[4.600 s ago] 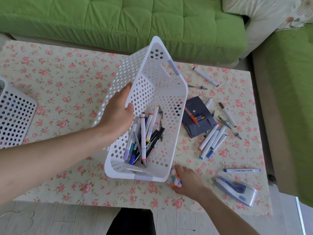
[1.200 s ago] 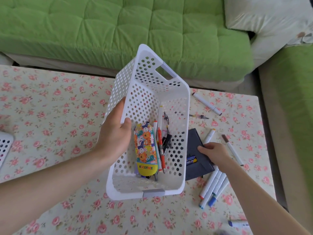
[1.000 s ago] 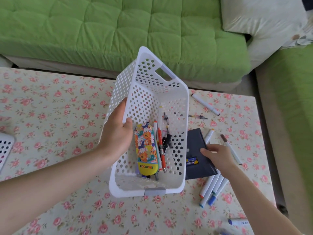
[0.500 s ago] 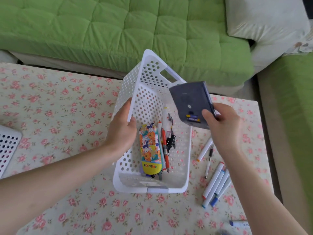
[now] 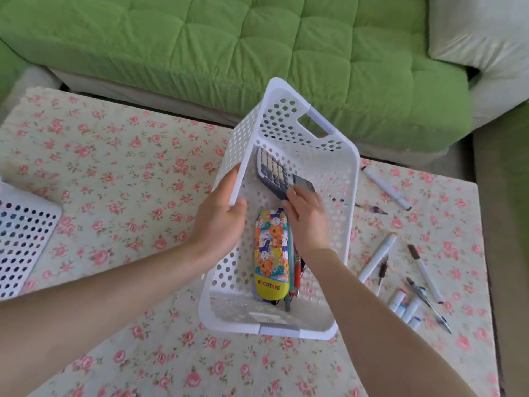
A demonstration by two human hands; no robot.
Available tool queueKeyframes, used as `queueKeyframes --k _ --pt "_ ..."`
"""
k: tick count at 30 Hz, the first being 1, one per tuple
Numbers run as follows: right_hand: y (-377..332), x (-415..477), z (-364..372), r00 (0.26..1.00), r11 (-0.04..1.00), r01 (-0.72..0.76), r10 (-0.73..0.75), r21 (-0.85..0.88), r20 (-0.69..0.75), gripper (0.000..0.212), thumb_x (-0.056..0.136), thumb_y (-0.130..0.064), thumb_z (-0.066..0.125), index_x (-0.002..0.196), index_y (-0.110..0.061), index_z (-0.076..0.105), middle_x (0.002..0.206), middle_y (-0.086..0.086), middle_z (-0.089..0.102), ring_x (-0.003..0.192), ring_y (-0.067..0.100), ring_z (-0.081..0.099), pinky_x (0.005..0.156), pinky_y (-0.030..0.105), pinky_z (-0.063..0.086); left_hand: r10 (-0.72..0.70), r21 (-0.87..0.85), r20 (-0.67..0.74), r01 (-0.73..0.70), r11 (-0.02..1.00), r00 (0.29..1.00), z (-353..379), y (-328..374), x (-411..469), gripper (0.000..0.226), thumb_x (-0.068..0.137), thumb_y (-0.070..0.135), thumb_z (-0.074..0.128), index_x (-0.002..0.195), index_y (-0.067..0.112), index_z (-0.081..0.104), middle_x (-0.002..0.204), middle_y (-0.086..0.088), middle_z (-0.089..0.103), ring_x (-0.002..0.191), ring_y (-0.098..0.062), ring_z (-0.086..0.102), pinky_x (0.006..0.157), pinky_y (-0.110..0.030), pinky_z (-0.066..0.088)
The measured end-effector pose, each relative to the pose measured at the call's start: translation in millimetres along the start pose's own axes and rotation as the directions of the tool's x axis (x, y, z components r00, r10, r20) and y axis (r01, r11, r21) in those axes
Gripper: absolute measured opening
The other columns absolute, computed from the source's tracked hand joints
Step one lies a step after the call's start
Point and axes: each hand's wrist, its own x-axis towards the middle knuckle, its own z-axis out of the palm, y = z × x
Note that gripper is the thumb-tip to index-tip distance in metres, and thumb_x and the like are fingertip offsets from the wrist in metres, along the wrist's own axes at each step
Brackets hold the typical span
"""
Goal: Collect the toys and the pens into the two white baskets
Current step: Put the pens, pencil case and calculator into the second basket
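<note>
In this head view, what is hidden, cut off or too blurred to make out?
Head view only:
Second basket: cut by the left edge; contents unseen.
Calculator: near end covered by the right hand; key labels too small to read.
Pens in the tilted basket: mostly under the colourful case and the right forearm; number unclear.
Small pen on the tablecloth: motion-blurred; type unclear.

The second basket (image 5: pixel 26 242) runs off the left edge — only a corner shows. The right hand (image 5: pixel 307 222) covers the near end of the calculator (image 5: pixel 272 171).
</note>
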Motion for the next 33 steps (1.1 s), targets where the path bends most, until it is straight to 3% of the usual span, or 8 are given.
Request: queueKeyframes --k 4,9,11,12,14,17,22,33 --pt "1 -10 2 0.991 1.0 0.015 -0.018 0.021 0.13 0.018 0.087 0.001 0.055 0.096 0.007 0.07 0.106 0.024 0.067 0.103 0.04 0.06 0.093 0.04 0.045 0.02 -0.034 -0.019 -0.021 0.999 1.0 2 -2 0 0.054 0.099 0.014 0.033 0.146 0.037 0.021 0.15 0.005 0.034 0.043 0.003 0.043 0.036 -0.006 0.034" --pt "5 -22 -26 0.991 0.988 -0.127 0.124 0.085 0.045 0.022 0.093 -0.006 0.049 0.101 0.004 0.067 0.1 0.016 0.067 0.096 0.029 0.06 0.082 0.022 0.041 0.076 -0.07 -0.006 -0.076 0.995 0.997 7 2 -5 0.052 0.099 0.012 0.033 0.145 0.036 0.024 0.149 0.015 0.033 0.057 0.0 0.049 0.046 -0.006 0.038" --pt "12 -30 -44 0.976 0.971 -0.215 0.218 0.108 -0.014 0.024 0.095 -0.008 0.048 0.106 0.002 0.066 0.104 0.013 0.066 0.097 0.023 0.059 0.079 0.015 0.036 0.109 -0.083 0.004 -0.108 0.991 0.994 9 6 -12 0.052 0.099 0.011 0.033 0.145 0.034 0.025 0.147 0.021 0.031 0.085 0.017 0.055 0.071 0.0 0.04" --pt "17 -37 -56 0.956 0.951 -0.282 0.29 0.125 -0.046 0.025 0.095 -0.011 0.047 0.109 0.001 0.065 0.105 0.009 0.064 0.096 0.019 0.057 0.079 0.014 0.036 0.119 -0.073 0.017 -0.117 0.99 0.993 11 9 -17 0.053 0.099 0.01 0.034 0.146 0.033 0.026 0.147 0.02 0.03 0.11 0.016 0.047 0.088 -0.004 0.034" --pt "31 -48 -72 0.892 0.889 -0.43 0.445 0.156 -0.079 0.025 0.096 -0.016 0.045 0.108 -0.006 0.064 0.096 0.002 0.06 0.085 0.013 0.053 0.073 0.019 0.039 0.11 -0.063 0.021 -0.109 0.992 0.994 11 9 -22 0.053 0.099 0.009 0.034 0.145 0.033 0.027 0.149 0.018 0.031 0.131 0.004 0.031 0.102 -0.016 0.024" --pt "63 -74 -90 0.734 0.739 -0.655 0.672 0.16 -0.097 0.017 0.093 -0.018 0.045 0.081 -0.013 0.056 0.065 -0.002 0.049 0.058 0.016 0.043 0.048 0.024 0.028 0.124 -0.062 0.041 -0.122 0.991 0.991 13 9 -29 0.053 0.097 0.006 0.036 0.144 0.031 0.032 0.147 0.015 0.037 0.135 -0.005 0.033 0.112 -0.027 0.024" --pt "98 -123 -101 0.552 0.548 -0.831 0.834 0.09 0.022 0.039 0.088 -0.007 0.045 0.054 -0.013 0.027 0.048 0.002 0.026 0.044 0.015 0.022 0.045 0.023 0.015 0.114 -0.089 0.073 -0.107 0.99 0.991 20 11 -38 0.052 0.097 0.007 0.04 0.142 0.032 0.035 0.144 0.012 0.042 0.131 -0.01 0.041 0.11 -0.04 0.035" --pt "136 -85 -87 0.483 0.497 -0.86 0.866 -0.116 0.13 0.041 0.091 -0.046 0.045 0.065 -0.015 0.035 0.06 -0.001 0.042 0.05 0.013 0.042 0.041 0.023 0.025 0.114 -0.074 0.051 -0.11 0.991 0.992 42 35 -16 0.052 0.095 0.014 0.046 0.139 0.04 0.037 0.144 0.016 0.041 0.135 -0.01 0.037 0.114 -0.043 0.029"
